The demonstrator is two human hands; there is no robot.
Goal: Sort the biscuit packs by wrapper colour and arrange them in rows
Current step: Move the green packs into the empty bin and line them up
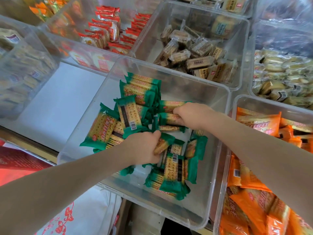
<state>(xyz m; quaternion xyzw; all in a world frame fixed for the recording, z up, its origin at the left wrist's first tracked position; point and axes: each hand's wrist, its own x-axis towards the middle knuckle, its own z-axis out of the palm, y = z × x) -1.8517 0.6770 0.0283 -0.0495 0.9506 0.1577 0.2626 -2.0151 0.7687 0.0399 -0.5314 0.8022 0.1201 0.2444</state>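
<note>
Head view — left grip (144, 146) and right grip (191, 116) each clamp green packs (130, 114); writing unreadable.

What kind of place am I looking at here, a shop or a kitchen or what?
Probably a shop's snack display or stockroom. Several clear plastic bins stand side by side, each holding one kind of wrapped biscuit: green packs, orange packs, red packs. Both hands are in the green bin.

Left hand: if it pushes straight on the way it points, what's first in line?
Probably the green pack that the left hand already grips; beyond it, the right hand on more green packs. Depth unclear.
</note>
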